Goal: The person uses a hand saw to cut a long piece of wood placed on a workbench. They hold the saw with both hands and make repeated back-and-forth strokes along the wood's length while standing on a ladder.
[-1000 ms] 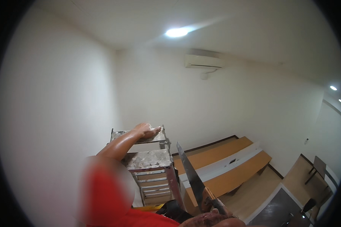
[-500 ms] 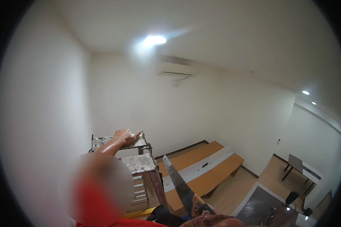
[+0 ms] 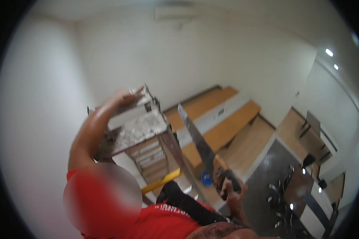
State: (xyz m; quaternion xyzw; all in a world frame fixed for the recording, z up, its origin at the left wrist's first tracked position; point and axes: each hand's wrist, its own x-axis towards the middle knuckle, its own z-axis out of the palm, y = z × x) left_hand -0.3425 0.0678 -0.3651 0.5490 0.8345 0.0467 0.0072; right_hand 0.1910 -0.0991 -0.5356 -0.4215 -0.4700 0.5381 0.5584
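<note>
My left hand lies on the top of a paint-spattered metal stepladder, with the arm stretched up from a red sleeve. In my right hand is a handsaw, gripped by its handle. Its long blade points up and to the left, close beside the ladder's right rail. Ladder steps show below the top platform. A blurred patch covers part of the red shirt at the lower left.
Long wooden benches or desks stand on the floor below, by the white wall. A small blue object and a yellow bar lie near the ladder's foot. Chairs and dark tables fill the right. An air conditioner hangs high on the wall.
The view has tipped downward and nearer: ladder, saw and floor fill more of the picture and the ceiling light is gone. My left hand stays on the ladder top.
</note>
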